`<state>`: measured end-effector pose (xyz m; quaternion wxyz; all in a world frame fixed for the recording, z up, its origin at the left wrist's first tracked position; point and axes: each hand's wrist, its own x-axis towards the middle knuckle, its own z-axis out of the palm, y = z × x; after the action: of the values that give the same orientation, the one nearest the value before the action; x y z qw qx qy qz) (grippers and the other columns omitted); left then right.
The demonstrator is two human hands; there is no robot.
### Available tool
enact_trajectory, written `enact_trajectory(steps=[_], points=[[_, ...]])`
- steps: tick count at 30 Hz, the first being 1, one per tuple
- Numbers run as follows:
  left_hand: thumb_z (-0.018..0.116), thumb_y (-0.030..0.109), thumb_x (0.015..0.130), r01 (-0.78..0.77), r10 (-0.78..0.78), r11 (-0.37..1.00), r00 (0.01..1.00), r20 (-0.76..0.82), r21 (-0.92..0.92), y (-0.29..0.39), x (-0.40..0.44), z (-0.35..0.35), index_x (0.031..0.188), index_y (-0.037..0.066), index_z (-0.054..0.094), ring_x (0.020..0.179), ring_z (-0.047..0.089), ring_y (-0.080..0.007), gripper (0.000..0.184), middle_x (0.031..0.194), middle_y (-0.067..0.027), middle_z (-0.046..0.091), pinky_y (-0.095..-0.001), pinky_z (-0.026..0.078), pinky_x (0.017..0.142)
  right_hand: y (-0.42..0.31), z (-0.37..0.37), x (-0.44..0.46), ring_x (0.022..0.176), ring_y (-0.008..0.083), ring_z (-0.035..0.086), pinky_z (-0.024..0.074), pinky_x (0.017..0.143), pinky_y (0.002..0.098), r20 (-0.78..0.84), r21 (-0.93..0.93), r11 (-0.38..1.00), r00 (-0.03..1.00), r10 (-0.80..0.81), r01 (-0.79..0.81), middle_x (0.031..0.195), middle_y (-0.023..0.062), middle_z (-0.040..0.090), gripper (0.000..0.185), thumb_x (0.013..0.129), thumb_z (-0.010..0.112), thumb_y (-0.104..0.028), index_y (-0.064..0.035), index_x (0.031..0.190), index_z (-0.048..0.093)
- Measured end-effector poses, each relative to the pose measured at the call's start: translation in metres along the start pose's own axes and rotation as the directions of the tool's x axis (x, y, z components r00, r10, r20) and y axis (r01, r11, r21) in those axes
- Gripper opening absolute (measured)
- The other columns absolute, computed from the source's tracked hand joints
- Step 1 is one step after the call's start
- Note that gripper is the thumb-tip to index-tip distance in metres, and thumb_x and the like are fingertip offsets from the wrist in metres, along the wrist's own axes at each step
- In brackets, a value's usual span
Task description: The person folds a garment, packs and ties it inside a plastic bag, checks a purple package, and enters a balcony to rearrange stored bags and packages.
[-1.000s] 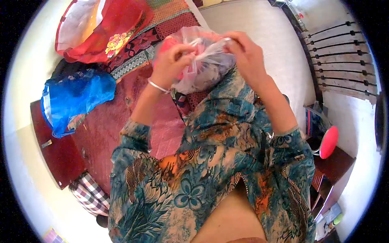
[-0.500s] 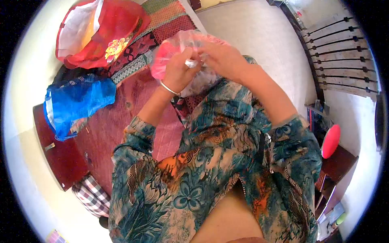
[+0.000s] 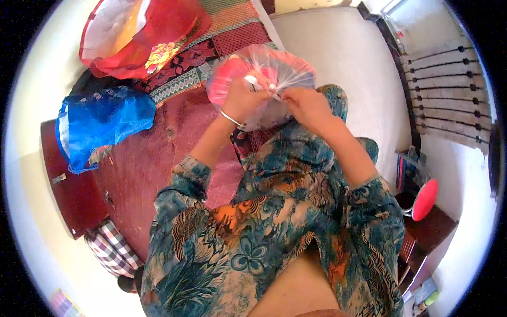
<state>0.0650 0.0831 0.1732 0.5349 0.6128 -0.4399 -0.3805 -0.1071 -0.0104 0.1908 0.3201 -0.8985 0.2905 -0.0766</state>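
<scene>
A clear plastic bag [image 3: 296, 68] with pink and grey contents rests at the edge of the bed, beside my knee. Its gathered neck is twisted into a knot between my hands. My left hand [image 3: 247, 99] pinches the neck from the left, with a bit of white plastic showing above the fingers. From the right, my right hand [image 3: 307, 107] grips plastic close to the knot. The fingertips of both hands are near each other, and what is inside the bag is blurred by the film.
A red bag [image 3: 132, 42] with a yellow flower lies open at the upper left, and a blue bag [image 3: 105, 121] is below it. A checked cloth [image 3: 112, 248] lies lower left. On the right are a round red object [image 3: 425, 199] and a barred window [image 3: 449, 90].
My hands have come together at the bag's neck, which now shows a tight twist. My right hand has moved slightly lower and turned, and the whole view has shifted a little.
</scene>
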Motion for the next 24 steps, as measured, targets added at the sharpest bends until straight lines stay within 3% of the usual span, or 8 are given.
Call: enact_trajectory(steps=[2, 5, 6, 13, 16, 19, 22, 24], points=[[0.063, 0.004, 0.069, -0.178, 0.179, 0.93, 0.984, 0.027, 0.323, 0.016, -0.003, 0.002, 0.076, 0.004, 0.051, 0.071, 0.058, -0.0238, 0.014, 0.074, -0.0116, 0.055, -0.0337, 0.046, 0.063, 0.002, -0.007, 0.015, 0.093, 0.0338, 0.059, 0.0464, 0.079, 0.0438, -0.11, 0.137, 0.991, 0.994, 0.006, 0.009, 0.098, 0.0158, 0.063, 0.021, 0.084, 0.051, -0.019, -0.01, 0.098, 0.064], [0.06, 0.001, 0.063, -0.507, 0.467, 0.594, 0.849, 0.246, 0.625, 0.028, -0.006, 0.005, 0.076, 0.006, 0.049, 0.071, 0.054, -0.0249, 0.017, 0.077, -0.0102, 0.051, -0.0343, 0.045, 0.063, -0.005, -0.016, 0.039, 0.092, 0.0333, 0.059, 0.0453, 0.081, 0.0421, -0.248, 0.314, 0.908, 0.947, -0.203, 0.277, 0.098, 0.0145, 0.064, 0.022, 0.082, 0.053, -0.013, -0.0083, 0.101, 0.064], [0.058, 0.005, 0.066, -0.625, 0.59, 0.508, 0.754, 0.289, 0.592, 0.033, 0.0, 0.006, 0.076, 0.005, 0.048, 0.068, 0.051, -0.0296, 0.014, 0.074, -0.011, 0.048, -0.0369, 0.045, 0.06, -0.007, -0.019, 0.045, 0.091, 0.0309, 0.06, 0.0453, 0.081, 0.0393, -0.124, 0.244, 0.917, 0.948, -0.292, 0.314, 0.098, 0.0151, 0.064, 0.024, 0.082, 0.054, -0.009, -0.0059, 0.104, 0.062], [0.059, 0.008, 0.069, -0.596, 0.792, 0.359, 0.602, 0.104, 0.718, 0.04, 0.016, -0.014, 0.082, 0.003, 0.054, 0.07, 0.058, -0.0285, 0.016, 0.078, -0.0117, 0.056, -0.0369, 0.046, 0.056, -0.037, -0.025, 0.05, 0.082, 0.0241, 0.062, 0.0473, 0.072, 0.0308, 0.149, 0.563, 0.826, 0.986, -0.068, -0.028, 0.093, 0.0152, 0.064, 0.031, 0.081, 0.053, -0.002, -0.0022, 0.111, 0.057], [0.06, 0.007, 0.07, -0.44, 0.608, 0.444, 0.788, 0.098, 0.781, 0.044, 0.003, -0.025, 0.087, 0.005, 0.057, 0.07, 0.059, -0.0297, 0.017, 0.077, -0.0112, 0.058, -0.0386, 0.046, 0.055, -0.032, -0.028, 0.061, 0.08, 0.0227, 0.062, 0.0479, 0.07, 0.029, 0.302, 0.507, 0.858, 0.949, -0.09, -0.08, 0.091, 0.0131, 0.063, 0.031, 0.082, 0.053, -0.003, -0.0041, 0.112, 0.057], [0.06, 0.007, 0.069, -0.459, 0.616, 0.488, 0.784, 0.08, 0.743, 0.037, -0.001, -0.019, 0.089, 0.007, 0.058, 0.071, 0.059, -0.03, 0.02, 0.076, -0.0103, 0.058, -0.0389, 0.047, 0.056, -0.025, -0.035, 0.064, 0.079, 0.0241, 0.062, 0.0482, 0.07, 0.032, 0.313, 0.314, 0.948, 0.949, -0.048, -0.056, 0.089, 0.0132, 0.063, 0.032, 0.082, 0.053, -0.005, -0.0073, 0.113, 0.058], [0.061, 0.009, 0.069, -0.483, 0.605, 0.546, 0.793, 0.077, 0.685, 0.04, -0.006, -0.019, 0.092, 0.009, 0.058, 0.071, 0.059, -0.0301, 0.024, 0.075, -0.0102, 0.057, -0.0391, 0.046, 0.057, -0.016, -0.034, 0.068, 0.079, 0.0287, 0.062, 0.0486, 0.071, 0.0366, 0.117, 0.327, 0.929, 0.968, -0.223, 0.174, 0.087, 0.0144, 0.063, 0.027, 0.082, 0.053, -0.007, -0.0094, 0.107, 0.061], [0.056, 0.009, 0.071, -0.49, 0.543, 0.567, 0.827, 0.146, 0.663, 0.04, -0.01, -0.022, 0.086, 0.007, 0.053, 0.069, 0.057, -0.0313, 0.015, 0.074, -0.0106, 0.054, -0.041, 0.043, 0.055, -0.018, -0.032, 0.069, 0.082, 0.0319, 0.062, 0.0484, 0.073, 0.0383, 0.083, 0.177, 0.953, 0.961, -0.263, 0.245, 0.088, 0.0154, 0.063, 0.022, 0.081, 0.054, -0.008, -0.0107, 0.101, 0.063]])
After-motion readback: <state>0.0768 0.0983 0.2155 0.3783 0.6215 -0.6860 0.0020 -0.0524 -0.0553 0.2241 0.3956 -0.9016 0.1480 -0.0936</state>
